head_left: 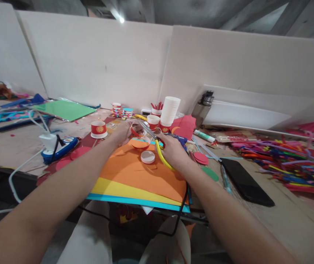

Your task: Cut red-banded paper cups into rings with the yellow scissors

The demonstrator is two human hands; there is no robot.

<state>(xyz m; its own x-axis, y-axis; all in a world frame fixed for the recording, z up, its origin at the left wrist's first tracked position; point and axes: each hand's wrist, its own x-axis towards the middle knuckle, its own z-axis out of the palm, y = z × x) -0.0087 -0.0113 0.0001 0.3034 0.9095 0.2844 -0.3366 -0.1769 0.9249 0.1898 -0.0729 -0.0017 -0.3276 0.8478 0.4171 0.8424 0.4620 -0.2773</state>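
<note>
My right hand point(171, 148) grips a pair of scissors point(160, 153) by the yellow handles, its metal blades pointing up and left. Between the thumb and fingers of my left hand point(124, 132) is a thin red ring point(136, 134) that looks like part of a paper cup. The blade tips lie close beside this ring; whether they touch it I cannot tell. Below the hands, a small white round lid-like piece point(147, 157) rests on orange sheets point(134, 172). An orange disc point(140, 143) lies just behind it, partly under a clear or pale round piece.
A red paper cup point(98, 129) stands upside down at left, near a blue power strip point(59, 150). Stacked white cups point(170, 111) rise behind the hands. To the right are a black phone point(247, 181), a glue stick point(204, 136) and colourful pipe cleaners point(289, 161).
</note>
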